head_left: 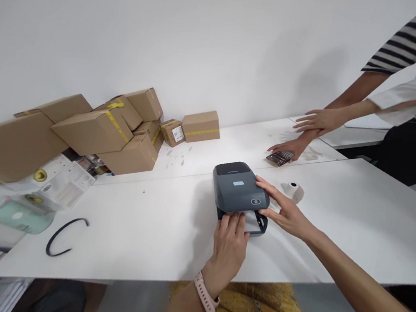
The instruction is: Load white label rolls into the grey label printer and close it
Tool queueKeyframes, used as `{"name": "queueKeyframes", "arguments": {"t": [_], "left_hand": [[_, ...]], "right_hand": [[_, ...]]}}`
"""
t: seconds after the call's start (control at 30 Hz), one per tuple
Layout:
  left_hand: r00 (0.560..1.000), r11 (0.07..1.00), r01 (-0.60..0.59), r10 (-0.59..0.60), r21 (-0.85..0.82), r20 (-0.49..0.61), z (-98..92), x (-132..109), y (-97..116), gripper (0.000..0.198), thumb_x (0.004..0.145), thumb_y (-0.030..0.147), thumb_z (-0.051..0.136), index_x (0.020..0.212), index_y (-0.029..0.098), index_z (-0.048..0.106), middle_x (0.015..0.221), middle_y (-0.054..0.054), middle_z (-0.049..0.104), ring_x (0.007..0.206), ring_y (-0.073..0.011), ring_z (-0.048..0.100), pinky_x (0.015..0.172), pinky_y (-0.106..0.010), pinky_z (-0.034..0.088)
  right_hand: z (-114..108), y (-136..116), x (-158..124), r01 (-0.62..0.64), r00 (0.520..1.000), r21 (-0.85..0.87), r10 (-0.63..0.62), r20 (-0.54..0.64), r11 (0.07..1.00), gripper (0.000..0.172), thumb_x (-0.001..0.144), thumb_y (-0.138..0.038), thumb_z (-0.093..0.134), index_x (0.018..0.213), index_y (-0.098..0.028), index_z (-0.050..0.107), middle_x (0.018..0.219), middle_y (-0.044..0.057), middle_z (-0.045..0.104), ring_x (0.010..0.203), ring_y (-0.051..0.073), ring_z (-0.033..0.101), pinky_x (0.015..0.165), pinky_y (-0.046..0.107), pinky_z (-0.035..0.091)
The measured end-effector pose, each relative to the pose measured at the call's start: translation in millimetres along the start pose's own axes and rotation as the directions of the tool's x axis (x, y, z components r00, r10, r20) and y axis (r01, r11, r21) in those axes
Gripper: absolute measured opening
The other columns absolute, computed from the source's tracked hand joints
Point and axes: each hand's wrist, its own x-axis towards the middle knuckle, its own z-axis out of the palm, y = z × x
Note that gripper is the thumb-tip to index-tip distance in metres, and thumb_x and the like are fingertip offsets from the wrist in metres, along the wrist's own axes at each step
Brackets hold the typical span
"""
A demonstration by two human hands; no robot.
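Observation:
A dark grey label printer (pixel 235 186) stands on the white table in front of me, its lid partly raised. White paper (pixel 252 222) shows inside the front opening. My left hand (pixel 228 248) reaches into that opening with its fingers close together; the fingertips are hidden under the lid, so what they hold cannot be seen. My right hand (pixel 287 212) grips the lid's right side, its fingers along the edge and its thumb lower, near the front corner. A small white paper roll (pixel 292 188) sits on the table just beyond my right hand.
Several cardboard boxes (pixel 94 130) are piled at the back left against the wall. Nearer lie plastic-wrapped packages (pixel 65 185), a mint-green pouch (pixel 24 214) and a dark curved band (pixel 54 238). At the right, another person's hand (pixel 293 148) rests by a phone (pixel 280 157).

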Motion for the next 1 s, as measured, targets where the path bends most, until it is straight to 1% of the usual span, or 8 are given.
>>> {"name": "queueKeyframes", "arguments": {"t": [0.07,0.13,0.2,0.27,0.37,0.53,0.73,1.0], "left_hand": [[1.0,1.0,0.001,-0.001,0.006,0.002,-1.0,2.5,-4.2,0.035,0.089,0.026,0.059,0.123,0.017,0.058,0.116,-0.011,0.067,0.107,-0.0264,0.059,0.086,-0.042,0.052],[1.0,1.0,-0.023,0.023,0.017,-0.013,1.5,3.3,-8.2,0.024,0.089,0.022,0.059,0.113,0.019,0.063,0.107,-0.009,0.069,0.097,-0.0232,0.061,0.079,-0.039,0.052],[0.997,0.998,-0.064,0.065,0.022,-0.046,5.9,3.2,-11.1,0.016,0.088,0.016,0.058,0.102,0.02,0.065,0.1,-0.007,0.07,0.088,-0.0202,0.062,0.073,-0.035,0.051],[0.99,0.995,-0.099,0.1,0.012,-0.096,9.7,2.7,-12.4,0.015,0.088,0.011,0.056,0.096,0.019,0.066,0.094,-0.006,0.071,0.083,-0.0191,0.063,0.07,-0.034,0.05],[0.98,0.993,-0.118,0.113,-0.021,-0.161,11.3,0.9,-11.3,0.015,0.088,0.01,0.056,0.097,0.018,0.066,0.093,-0.006,0.073,0.084,-0.0196,0.064,0.071,-0.034,0.05],[0.963,0.993,-0.115,0.108,-0.016,-0.248,8.4,-5.1,-5.8,0.018,0.089,0.011,0.055,0.1,0.02,0.067,0.093,-0.007,0.075,0.084,-0.0195,0.067,0.069,-0.033,0.051],[0.968,0.994,-0.108,0.106,0.002,-0.229,5.9,-13.1,0.6,0.021,0.09,0.012,0.052,0.104,0.02,0.067,0.094,-0.007,0.075,0.082,-0.0193,0.067,0.069,-0.033,0.052],[0.971,0.994,-0.108,0.105,-0.001,-0.214,-6.2,-15.7,9.3,0.02,0.089,0.011,0.054,0.104,0.018,0.065,0.091,-0.007,0.074,0.079,-0.0197,0.064,0.068,-0.033,0.049]], "right_hand": [[1.0,0.5,-0.3,0.005,1.0,0.001,-0.005,0.0,1.0,0.062,0.089,-0.045,0.059,0.146,-0.036,0.034,0.159,0.005,0.027,0.144,0.029,0.028,0.115,0.051,0.03],[1.7,0.6,-0.2,0.004,1.0,0.007,-0.004,0.001,1.0,0.062,0.09,-0.046,0.058,0.146,-0.036,0.034,0.159,0.006,0.027,0.144,0.029,0.028,0.115,0.051,0.03],[1.7,0.2,-0.1,-0.003,1.0,0.016,0.003,0.001,1.0,0.062,0.09,-0.046,0.058,0.145,-0.036,0.034,0.159,0.006,0.027,0.144,0.029,0.028,0.115,0.051,0.029],[1.3,-0.2,-0.6,-0.013,1.0,0.026,0.013,0.005,1.0,0.064,0.088,-0.047,0.061,0.145,-0.036,0.034,0.159,0.005,0.027,0.144,0.029,0.028,0.116,0.051,0.029],[1.5,0.5,-4.0,-0.015,1.0,0.032,0.014,0.021,0.999,0.069,0.085,-0.05,0.064,0.146,-0.036,0.034,0.159,0.005,0.027,0.144,0.03,0.027,0.116,0.05,0.029],[7.9,2.3,-13.2,-0.008,1.0,-0.003,0.008,0.012,1.0,0.063,0.09,-0.05,0.057,0.147,-0.036,0.033,0.16,0.005,0.024,0.145,0.03,0.025,0.115,0.051,0.028],[17.6,-0.4,-22.1,-0.037,0.999,-0.022,0.037,-0.016,0.999,0.061,0.093,-0.044,0.052,0.148,-0.038,0.028,0.161,0.003,0.018,0.146,0.029,0.021,0.116,0.054,0.025],[25.6,-5.2,-30.6,-0.083,0.995,0.0,0.083,-0.049,0.997,0.056,0.094,-0.042,0.05,0.147,-0.038,0.03,0.161,0.001,0.02,0.146,0.027,0.021,0.117,0.054,0.025]]}}
